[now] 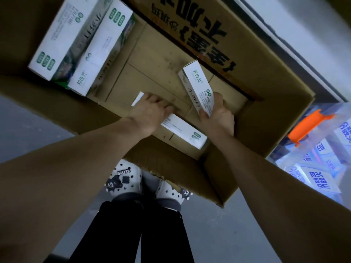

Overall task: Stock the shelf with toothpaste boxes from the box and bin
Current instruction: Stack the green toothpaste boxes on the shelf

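Flat white cardboard toothpaste box with green print (182, 132) lies on the floor of the open brown corrugated carton (275, 130), directly under the left hand (150, 112); its long axis runs from upper left to lower right. The fingers curl down over its middle, apparently closing on it. The right hand (218, 112) grips the lower end of a second, upright toothpaste box (197, 88), just beside. Count: 2 loose boxes, at least 2 stacked boxes (79, 44) in the far left corner. Clear plastic bin with orange latch (307, 126) sits right, count unreadable.
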A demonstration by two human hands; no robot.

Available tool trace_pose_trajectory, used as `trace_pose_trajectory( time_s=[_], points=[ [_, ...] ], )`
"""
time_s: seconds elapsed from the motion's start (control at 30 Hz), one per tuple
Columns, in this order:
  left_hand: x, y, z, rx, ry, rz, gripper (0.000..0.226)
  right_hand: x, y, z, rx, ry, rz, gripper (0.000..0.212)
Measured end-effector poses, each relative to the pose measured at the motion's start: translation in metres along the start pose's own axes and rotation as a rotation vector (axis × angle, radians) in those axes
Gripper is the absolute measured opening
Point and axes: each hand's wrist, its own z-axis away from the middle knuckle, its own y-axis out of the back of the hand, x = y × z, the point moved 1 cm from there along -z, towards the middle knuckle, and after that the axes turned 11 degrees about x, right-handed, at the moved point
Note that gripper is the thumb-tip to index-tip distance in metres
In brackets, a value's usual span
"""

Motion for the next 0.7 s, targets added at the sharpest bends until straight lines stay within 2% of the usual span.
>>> trace_pose_trajectory(
  time_s=[0.13,0.23,0.43,0.7],
  points=[
    [-0.027,0.031,0.019,0.056,0.147,0.036,0.050,-0.014,0.030,0.016,0.027,-0.038,-0.039,0.061],
    [-0.041,0.063,0.037,0.038,0.264,0.119,0.051,-0.025,0.060,0.031,0.068,-0.094,-0.144,0.054],
    [-0.041,0.146,0.071,0.013,0.472,0.455,0.048,-0.050,0.134,0.059,-0.115,-0.313,-0.420,0.039],
    [-0.012,0.265,0.128,0.042,0.616,0.742,0.038,-0.097,0.247,0.109,-0.123,-0.358,-0.593,0.042]
  ],
)
